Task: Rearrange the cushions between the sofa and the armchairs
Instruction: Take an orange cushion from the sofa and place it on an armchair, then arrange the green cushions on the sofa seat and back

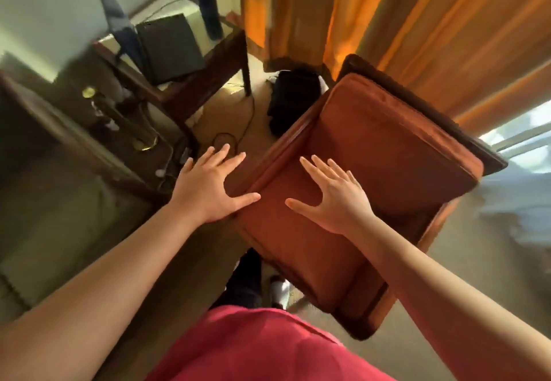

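An armchair (384,154) with a dark wooden frame and rust-orange upholstery stands in front of me, seen tilted. Its seat cushion (298,240) and back cushion (396,130) are in place; no loose cushion lies on it. My left hand (208,187) hovers over the chair's left arm, fingers spread, holding nothing. My right hand (334,195) is spread flat above the seat cushion, also empty. Whether either palm touches the chair is unclear. The olive-green sofa (53,216) shows at the left edge.
A wooden side table (208,61) behind the chair carries an open laptop (143,37) and a dark bottle (205,2). A black bag (289,103) and cables (232,139) lie on the carpet. Orange curtains (387,14) hang at the back. A low table (83,130) with glass items stands left.
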The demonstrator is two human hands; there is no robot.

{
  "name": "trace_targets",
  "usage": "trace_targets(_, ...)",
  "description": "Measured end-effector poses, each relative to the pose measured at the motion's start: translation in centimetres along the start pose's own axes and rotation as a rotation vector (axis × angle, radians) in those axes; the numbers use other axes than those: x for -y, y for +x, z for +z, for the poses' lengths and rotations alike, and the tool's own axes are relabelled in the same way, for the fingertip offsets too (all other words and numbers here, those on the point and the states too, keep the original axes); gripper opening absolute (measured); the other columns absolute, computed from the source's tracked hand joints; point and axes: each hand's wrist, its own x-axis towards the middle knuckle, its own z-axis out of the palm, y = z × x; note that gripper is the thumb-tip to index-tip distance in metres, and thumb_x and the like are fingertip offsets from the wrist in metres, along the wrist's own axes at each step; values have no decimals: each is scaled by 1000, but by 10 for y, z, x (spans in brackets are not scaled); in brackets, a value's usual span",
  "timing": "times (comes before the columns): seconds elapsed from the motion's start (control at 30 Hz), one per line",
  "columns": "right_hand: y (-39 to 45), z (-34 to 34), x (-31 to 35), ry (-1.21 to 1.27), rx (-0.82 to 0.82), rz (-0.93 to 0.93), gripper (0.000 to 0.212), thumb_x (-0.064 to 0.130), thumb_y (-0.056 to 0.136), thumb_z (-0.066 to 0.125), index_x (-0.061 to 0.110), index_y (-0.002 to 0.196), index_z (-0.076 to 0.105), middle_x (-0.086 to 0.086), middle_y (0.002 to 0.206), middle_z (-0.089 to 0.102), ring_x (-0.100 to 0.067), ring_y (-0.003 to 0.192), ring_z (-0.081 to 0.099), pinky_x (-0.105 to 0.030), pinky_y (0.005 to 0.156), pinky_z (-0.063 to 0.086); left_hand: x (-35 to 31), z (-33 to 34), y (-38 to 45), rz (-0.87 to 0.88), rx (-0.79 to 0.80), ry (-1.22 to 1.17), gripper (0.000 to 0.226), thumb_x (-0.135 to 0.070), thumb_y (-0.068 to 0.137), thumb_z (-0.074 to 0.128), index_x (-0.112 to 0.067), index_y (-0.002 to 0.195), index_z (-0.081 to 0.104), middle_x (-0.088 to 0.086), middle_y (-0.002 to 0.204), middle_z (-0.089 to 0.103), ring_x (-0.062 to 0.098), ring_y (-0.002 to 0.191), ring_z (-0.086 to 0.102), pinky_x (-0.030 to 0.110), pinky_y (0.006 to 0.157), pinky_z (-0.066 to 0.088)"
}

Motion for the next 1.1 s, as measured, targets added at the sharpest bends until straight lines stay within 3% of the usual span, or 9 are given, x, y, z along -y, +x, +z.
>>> trace_targets(0.2, 19, 55, 152, -64, 166, -319, 105, 100, 75, 35, 49, 162, 4, 15, 172, 7, -14, 159, 1, -51, 128, 8, 141, 14, -150, -442, -38, -72, 110, -105, 63, 23, -49, 157, 11, -8, 170, 2, 21, 156, 2, 57, 123, 11)
trace_targets(0.5, 11, 165, 430, -243, 265, -711, 103, 96, 79, 34, 45, 163, 3, 11, 173, 4, -18, 160, 0, -50, 129, 6, 325, 48, -367, -853, -165, -243, 109, -103, 66, 24, -46, 158, 12, -8, 169, 6, 18, 155, 6, 54, 124, 13)
trace_targets(0.8, -4, 272, 664, -276, 318, -859, 99, 94, 81, 34, 46, 162, 2, 11, 173, 6, -18, 159, 1, -49, 128, 5, 511, 52, -516, -1048, -247, -309, 108, -98, 68, 35, -42, 158, 20, -7, 169, 12, 18, 155, 10, 52, 124, 14)
trace_targets(1.1, 72, 350, 853, -299, 388, -896, 100, 93, 81, 36, 44, 163, 8, 11, 172, 15, -18, 159, 8, -50, 128, 9, 705, 60, -530, -1091, -218, -369, 107, -96, 69, 35, -42, 159, 15, -7, 169, 11, 20, 155, 9, 53, 124, 13)
